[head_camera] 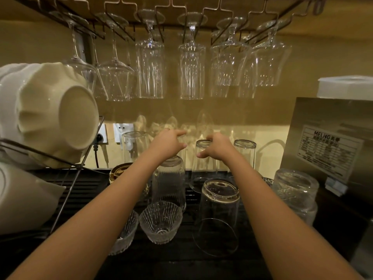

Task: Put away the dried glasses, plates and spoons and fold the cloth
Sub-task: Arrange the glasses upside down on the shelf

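Both bare forearms stretch away from the camera over the dark bench (171,265), and the hands meet at its far side. The left hand (168,143) hovers with fingers loosely curled and the forefinger out, holding nothing I can see. The right hand (217,147) sits at the upturned base of a tall plain glass (202,164), thumb in front and fingers behind, though I cannot tell whether it actually pinches it. That glass looks like the one to put away next. It is best taken firmly by the thick base and lifted straight up, since a ribbed tumbler (169,182) stands close at 7 o'clock and a second tall glass (245,154) at 3 o'clock. The wide tumbler (219,215) at 6 o'clock lies right under the right forearm, so that elbow should stay high. Two small ribbed glass bowls (160,221) sit nearer, at 7 o'clock. Stemmed glasses (191,71) hang upside down at 12 o'clock, a cream bowl (60,118) leans in the dish rack (40,153) at 9 o'clock, and a steel appliance (323,138) stands at 3 o'clock. No cloth or spoons show.
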